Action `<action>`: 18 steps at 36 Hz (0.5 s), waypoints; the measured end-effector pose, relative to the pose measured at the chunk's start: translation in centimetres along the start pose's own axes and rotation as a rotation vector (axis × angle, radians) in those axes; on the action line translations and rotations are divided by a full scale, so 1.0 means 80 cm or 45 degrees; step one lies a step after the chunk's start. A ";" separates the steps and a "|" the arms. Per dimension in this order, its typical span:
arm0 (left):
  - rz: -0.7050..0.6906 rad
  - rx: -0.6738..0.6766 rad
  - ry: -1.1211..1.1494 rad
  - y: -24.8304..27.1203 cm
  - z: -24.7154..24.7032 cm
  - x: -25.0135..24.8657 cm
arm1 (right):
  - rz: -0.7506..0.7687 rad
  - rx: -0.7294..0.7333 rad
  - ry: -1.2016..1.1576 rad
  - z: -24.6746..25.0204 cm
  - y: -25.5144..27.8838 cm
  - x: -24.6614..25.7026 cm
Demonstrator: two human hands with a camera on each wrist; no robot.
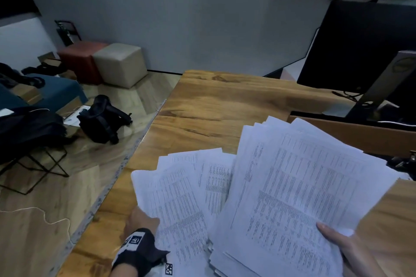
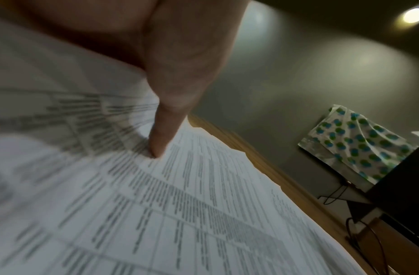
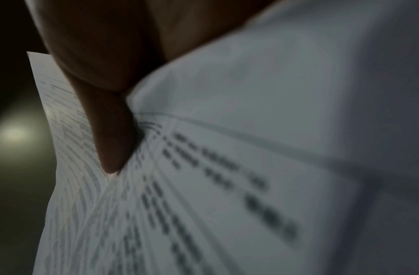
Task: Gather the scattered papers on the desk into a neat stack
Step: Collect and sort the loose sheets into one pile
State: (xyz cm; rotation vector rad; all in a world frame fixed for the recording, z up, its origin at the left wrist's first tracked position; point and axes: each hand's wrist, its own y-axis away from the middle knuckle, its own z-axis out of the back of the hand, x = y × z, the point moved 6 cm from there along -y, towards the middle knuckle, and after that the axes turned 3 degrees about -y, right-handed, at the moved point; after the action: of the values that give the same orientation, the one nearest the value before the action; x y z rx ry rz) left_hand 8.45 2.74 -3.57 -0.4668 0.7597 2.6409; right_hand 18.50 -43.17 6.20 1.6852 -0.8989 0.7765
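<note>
printed sheets (image 1: 292,198) fanned, lifted above the wooden desk (image 1: 213,108); left hand (image 1: 140,220) and right hand (image 1: 351,252) each pinch a bunch (thumbs on top). gathering done; next: merge, tap edges square.

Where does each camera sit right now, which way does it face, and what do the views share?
Head: worn on the head, facing forward and down at the wooden desk and fanned papers; left hand and right hand show, each holding sheets.
Left wrist: looks along the left hand; its thumb presses on printed sheets; desk edge and wall beyond.
Right wrist: looks along the right hand; its thumb lies on blurred sheets; dark background.
Shared: the papers appear in all three views; head and left wrist both show the desk.
</note>
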 end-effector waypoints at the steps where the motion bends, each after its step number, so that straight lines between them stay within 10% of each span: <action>1: -0.037 -0.027 0.007 0.001 0.003 0.000 | 0.005 0.000 0.003 0.000 0.001 0.000; 7: -0.331 -0.072 0.214 0.014 0.032 -0.015 | 0.001 -0.040 0.003 0.006 -0.002 -0.003; 18: -0.728 0.343 0.477 0.082 0.178 -0.113 | -0.128 0.002 -0.204 0.003 -0.025 -0.033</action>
State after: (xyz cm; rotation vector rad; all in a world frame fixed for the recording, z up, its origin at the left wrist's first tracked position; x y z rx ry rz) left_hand 10.69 3.35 14.40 -0.9534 0.9105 1.9138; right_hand 18.85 -42.55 2.96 1.7986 -0.9152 0.5810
